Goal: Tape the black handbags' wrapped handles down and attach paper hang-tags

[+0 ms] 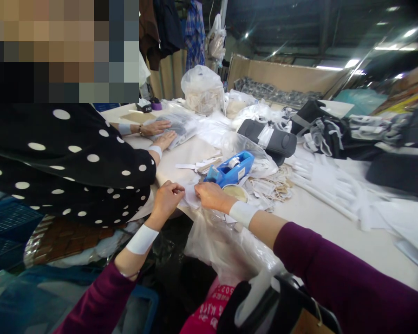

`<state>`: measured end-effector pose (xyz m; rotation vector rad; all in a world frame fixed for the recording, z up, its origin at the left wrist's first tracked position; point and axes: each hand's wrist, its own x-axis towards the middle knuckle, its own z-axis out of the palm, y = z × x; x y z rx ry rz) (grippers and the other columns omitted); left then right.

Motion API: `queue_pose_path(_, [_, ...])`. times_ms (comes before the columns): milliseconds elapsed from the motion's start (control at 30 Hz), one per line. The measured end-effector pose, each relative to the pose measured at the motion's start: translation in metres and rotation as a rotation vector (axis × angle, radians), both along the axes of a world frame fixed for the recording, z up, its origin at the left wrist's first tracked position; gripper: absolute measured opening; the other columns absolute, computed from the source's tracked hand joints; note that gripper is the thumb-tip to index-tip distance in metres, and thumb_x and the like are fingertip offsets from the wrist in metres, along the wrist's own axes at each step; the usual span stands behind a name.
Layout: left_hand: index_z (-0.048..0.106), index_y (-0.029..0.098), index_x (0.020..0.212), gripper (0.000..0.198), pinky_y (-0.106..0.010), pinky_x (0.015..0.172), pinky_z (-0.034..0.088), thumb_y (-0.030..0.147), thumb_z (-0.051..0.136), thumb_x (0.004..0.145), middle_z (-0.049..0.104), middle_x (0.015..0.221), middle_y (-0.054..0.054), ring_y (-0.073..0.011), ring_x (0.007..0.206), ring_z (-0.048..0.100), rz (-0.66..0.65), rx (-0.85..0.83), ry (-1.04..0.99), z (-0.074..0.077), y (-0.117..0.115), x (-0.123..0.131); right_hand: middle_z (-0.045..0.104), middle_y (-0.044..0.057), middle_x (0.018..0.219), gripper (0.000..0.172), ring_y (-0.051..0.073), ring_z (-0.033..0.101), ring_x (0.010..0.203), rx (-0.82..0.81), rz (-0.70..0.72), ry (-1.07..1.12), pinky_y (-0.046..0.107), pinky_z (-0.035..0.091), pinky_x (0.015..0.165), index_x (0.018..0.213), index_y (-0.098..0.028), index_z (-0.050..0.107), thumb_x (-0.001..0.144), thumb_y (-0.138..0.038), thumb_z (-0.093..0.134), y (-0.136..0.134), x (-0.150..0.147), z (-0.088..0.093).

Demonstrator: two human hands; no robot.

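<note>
Close to the table's near edge, a thin white sheet (pixel 191 195) lies between my two hands; whether it is paper or plastic is unclear. My right hand (pixel 211 195) pinches its right side, fingertips partly hidden. On the other side, my left hand (pixel 167 200) is closed in a pinch by the sheet's edge, and what its fingers hold is too small to make out. Just beyond my right hand stands a blue tape dispenser (pixel 235 169) with a roll in it. A round tape roll (pixel 235 192) lies beside my right wrist.
A co-worker in a polka-dot garment (pixel 73 157) stands at left, hands on a plastic-wrapped item (pixel 181 127). Paper slips (pixel 268 188) lie right of the dispenser, a black case (pixel 267 139) behind it. Clear plastic (pixel 223 236) hangs over the near edge. A blue crate (pixel 149 301) sits below.
</note>
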<state>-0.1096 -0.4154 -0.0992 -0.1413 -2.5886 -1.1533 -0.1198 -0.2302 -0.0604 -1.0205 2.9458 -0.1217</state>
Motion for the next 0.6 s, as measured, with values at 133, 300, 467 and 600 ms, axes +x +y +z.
queue_pose_path(133, [0.071, 0.02, 0.071, 0.013, -0.028, 0.064, 0.041, 0.033, 0.068, 0.071, 0.052, 0.07, 0.001, -0.0145, 0.066, 0.054, -0.024, -0.045, -0.022, 0.0, 0.005, -0.001, 0.066, 0.011, 0.107, 0.051, 0.023, 0.066, 0.086, -0.045, -0.034, 0.015, 0.031, 0.047, 0.072, 0.134, -0.014, 0.042, 0.083, -0.011, 0.048, 0.002, 0.0, 0.003])
queue_pose_path(300, [0.069, 0.021, 0.068, 0.012, -0.029, 0.065, 0.042, 0.033, 0.069, 0.07, 0.049, 0.07, 0.001, -0.0151, 0.064, 0.052, -0.035, -0.059, -0.019, 0.002, 0.01, 0.002, 0.061, 0.007, 0.11, 0.053, 0.02, 0.065, 0.083, -0.007, 0.092, 0.083, 0.028, 0.046, 0.071, 0.138, -0.03, 0.041, 0.089, -0.009, 0.042, 0.0, 0.002, 0.019])
queue_pose_path(467, [0.068, 0.019, 0.08, 0.017, -0.043, 0.095, 0.043, 0.019, 0.072, 0.064, 0.055, 0.087, -0.005, -0.0262, 0.098, 0.053, -0.077, 0.022, 0.085, 0.01, 0.012, 0.005, 0.063, 0.008, 0.106, 0.026, 0.021, 0.064, 0.086, 0.039, 0.045, 0.165, 0.029, 0.045, 0.071, 0.105, -0.02, 0.062, 0.091, -0.011, 0.042, 0.001, -0.002, 0.029])
queue_pose_path(600, [0.054, 0.019, 0.123, 0.055, -0.039, 0.085, 0.051, 0.015, 0.062, 0.069, 0.06, 0.101, -0.005, -0.0184, 0.087, 0.06, -0.214, 0.203, 0.05, 0.012, 0.021, -0.01, 0.064, 0.009, 0.109, 0.027, 0.02, 0.062, 0.092, -0.024, 0.031, 0.169, 0.028, 0.042, 0.077, 0.105, -0.017, 0.063, 0.091, -0.009, 0.041, 0.005, -0.007, 0.035])
